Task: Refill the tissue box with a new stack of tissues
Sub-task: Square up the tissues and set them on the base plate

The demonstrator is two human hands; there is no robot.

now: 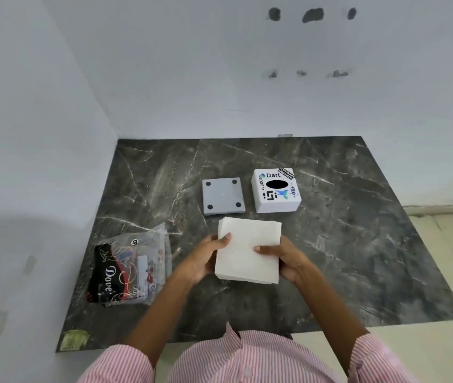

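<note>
A white stack of tissues (248, 251) is held above the dark marble slab (358, 244), gripped on both sides. My left hand (208, 257) holds its left edge with the thumb on top, and my right hand (286, 258) holds the right edge the same way. Beyond the stack stands the white tissue box cover (276, 190), with stickers and a dark oval slot on top. To its left lies the grey base plate (223, 196) with a dark pad at each corner, apart from the cover.
An opened clear plastic tissue wrapper (132, 268) with black and red print lies at the slab's left. White walls close the left and far sides. A pale floor shows to the right and near edge.
</note>
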